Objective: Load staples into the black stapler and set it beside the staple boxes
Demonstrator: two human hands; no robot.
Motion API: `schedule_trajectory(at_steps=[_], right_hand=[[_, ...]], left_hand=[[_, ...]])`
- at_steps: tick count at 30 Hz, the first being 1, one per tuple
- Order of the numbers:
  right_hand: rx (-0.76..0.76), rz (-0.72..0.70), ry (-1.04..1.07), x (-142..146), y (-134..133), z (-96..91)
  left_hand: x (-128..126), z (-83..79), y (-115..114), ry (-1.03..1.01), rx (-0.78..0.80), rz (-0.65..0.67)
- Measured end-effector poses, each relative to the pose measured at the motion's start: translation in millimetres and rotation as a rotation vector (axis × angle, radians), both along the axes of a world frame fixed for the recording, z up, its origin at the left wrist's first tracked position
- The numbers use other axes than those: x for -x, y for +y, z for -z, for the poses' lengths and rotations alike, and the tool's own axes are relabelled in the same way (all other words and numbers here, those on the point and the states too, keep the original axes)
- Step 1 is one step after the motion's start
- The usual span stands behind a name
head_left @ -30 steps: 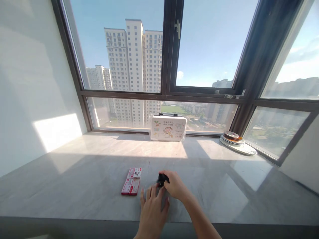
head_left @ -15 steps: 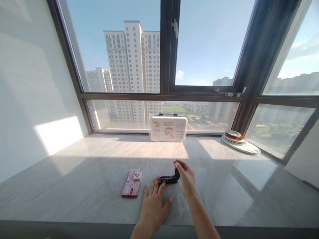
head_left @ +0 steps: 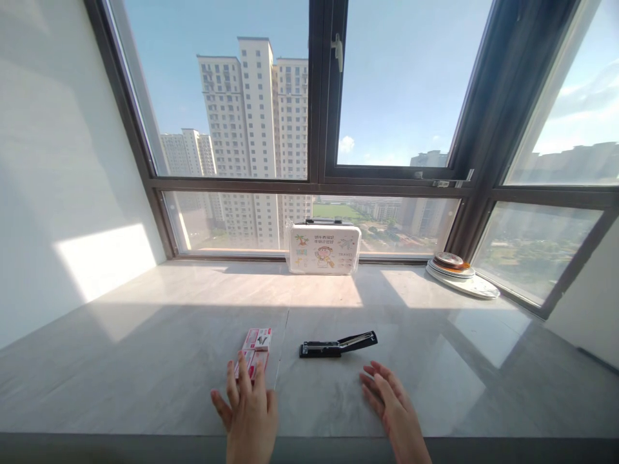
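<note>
The black stapler (head_left: 333, 350) lies unfolded near the middle of the grey marbled counter (head_left: 145, 361). The left hand (head_left: 252, 411), spread and gripping nothing, is over red-white boxes (head_left: 250, 338); contact I cannot tell. The right hand (head_left: 391, 397) is half-open, empty. At the sunlit window (head_left: 316, 129) edge, a white case (head_left: 309, 248) reads "TRAVEL".

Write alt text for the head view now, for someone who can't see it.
A black stapler lies opened out on a ledge; nearer the camera, the person's left hand spreads over red-and-white boxes and the right hand is empty, near the stapler. Behind, a white case stands before a window, stacked plates to its right.
</note>
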State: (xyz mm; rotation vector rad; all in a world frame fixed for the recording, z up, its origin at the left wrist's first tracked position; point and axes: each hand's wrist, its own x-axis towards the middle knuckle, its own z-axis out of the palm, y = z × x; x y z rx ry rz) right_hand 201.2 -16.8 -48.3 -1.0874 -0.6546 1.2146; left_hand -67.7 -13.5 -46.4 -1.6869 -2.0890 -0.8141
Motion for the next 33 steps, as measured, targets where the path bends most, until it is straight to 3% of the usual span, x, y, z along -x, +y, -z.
schedule_trajectory(at_steps=[3, 7, 9, 11, 17, 21, 24, 28, 33], right_hand=[[0.031, -0.214, -0.378, 10.6, -6.1, -1.9], [-0.028, -0.370, -0.860, 37.2, 8.8, -12.6], [-0.017, -0.401, -0.965, 48.5, 21.9, -16.4], [0.008, -0.406, -0.991, 52.4, 35.1, -16.7], [0.065, -0.369, -1.051, 13.0, 53.7, -9.3], [0.047, -0.303, -1.142, -8.1, 49.5, -22.4], [-0.093, -0.334, -1.296, 5.0, 47.0, -47.2], [-0.304, -0.613, -1.610, 42.1, 57.2, -77.8], [-0.360, -0.775, -1.682, 66.3, 81.3, -90.3]], left_hand=[[18.8, 5.0, -7.6, -0.029, 0.070, 0.143], [15.0, -9.2, -2.3, -0.150, 0.272, 0.610], [4.2, -20.5, 6.3, -0.225, 0.328, 0.774], [-6.0, -29.1, 16.2, -0.291, 0.351, 0.845], [-9.2, -30.1, 35.1, -0.427, 0.386, 0.826], [-6.2, -26.9, 35.4, -0.452, 0.383, 0.824], [-6.6, -27.9, 35.3, -0.446, 0.387, 0.812], [-6.9, -32.2, 34.8, -0.428, 0.406, 0.815], [-7.0, -38.9, 30.7, -0.396, 0.418, 0.810]])
